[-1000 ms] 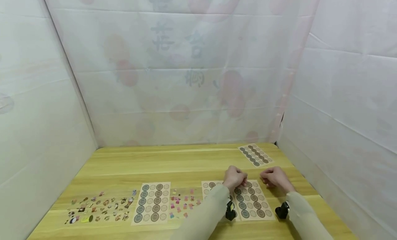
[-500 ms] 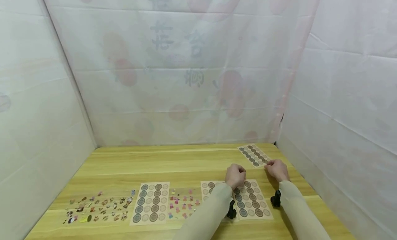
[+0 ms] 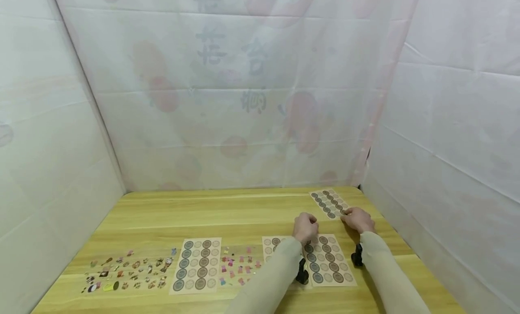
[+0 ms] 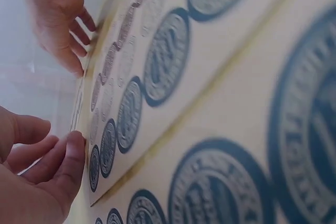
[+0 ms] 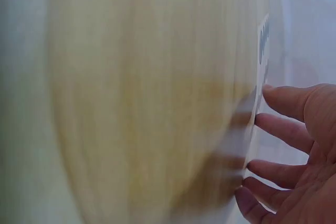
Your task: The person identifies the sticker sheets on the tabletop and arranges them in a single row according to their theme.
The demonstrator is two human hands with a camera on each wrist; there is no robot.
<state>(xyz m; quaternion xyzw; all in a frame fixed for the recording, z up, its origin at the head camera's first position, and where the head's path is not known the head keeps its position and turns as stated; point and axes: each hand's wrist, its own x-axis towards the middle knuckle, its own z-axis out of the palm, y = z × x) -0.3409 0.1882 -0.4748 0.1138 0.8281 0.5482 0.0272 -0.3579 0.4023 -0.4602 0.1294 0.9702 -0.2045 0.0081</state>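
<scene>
At the far right, a sheet of round stickers lies at a slant, printed with dark and pale circles. My right hand holds its near right corner, the thumb on top and the index finger at the edge in the right wrist view. My left hand is by the far edge of another round-sticker sheet. Its fingers are loosely bent in the left wrist view, with a gap between thumb and fingers and fingertips right at the paper's edge. The left sleeve covers part of a neighbouring sheet.
A third near sheet of round stickers lies left of centre. Clear sheets with small cartoon stickers, one pink and one mixed, lie on the wooden table. White curtains stand behind and at both sides.
My right hand has gone from beside the near sheet to the far sheet, which has shifted slightly left and nearer. My left hand has moved a little farther back.
</scene>
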